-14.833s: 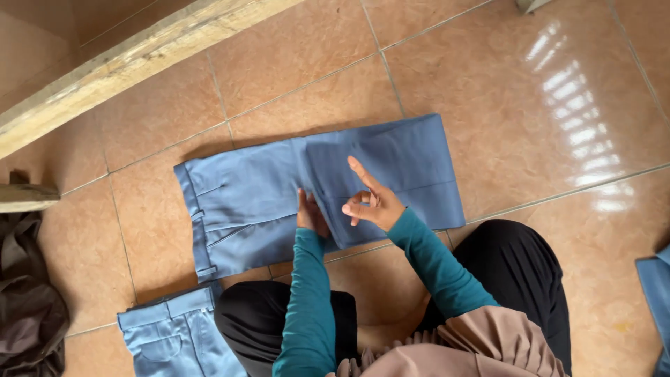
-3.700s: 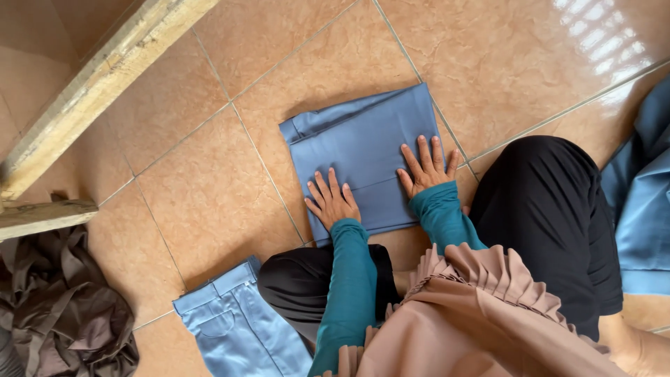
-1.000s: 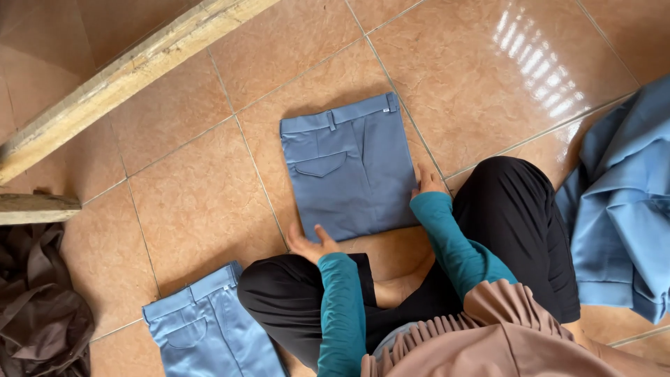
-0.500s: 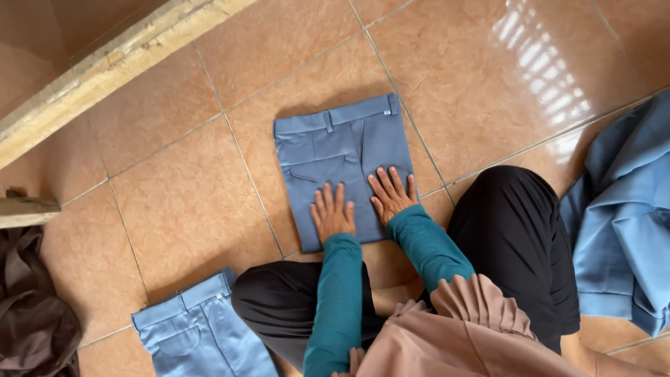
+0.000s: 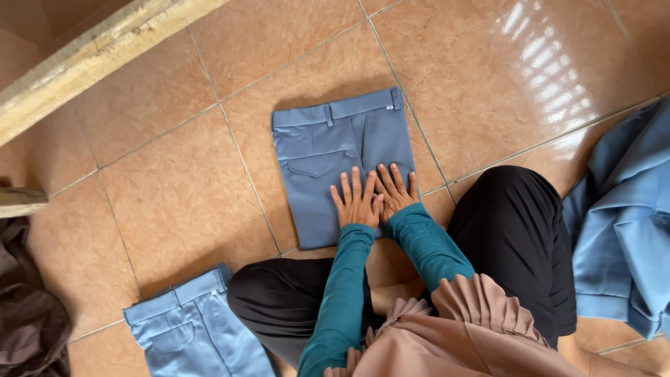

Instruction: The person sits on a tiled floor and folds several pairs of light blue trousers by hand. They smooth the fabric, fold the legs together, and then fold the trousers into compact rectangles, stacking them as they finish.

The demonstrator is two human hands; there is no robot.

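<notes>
Both hands have slid together: left hand and right hand, fingers spread flat, touching, press the folded blue trousers on the tiled floor.

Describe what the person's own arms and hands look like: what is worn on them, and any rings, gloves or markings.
Both arms are covered by long, close-fitting teal sleeves that end at the wrists. The left hand and right hand are bare: no gloves, and no ring or watch can be seen. The sleeves are plain, without print or stripes.
</notes>
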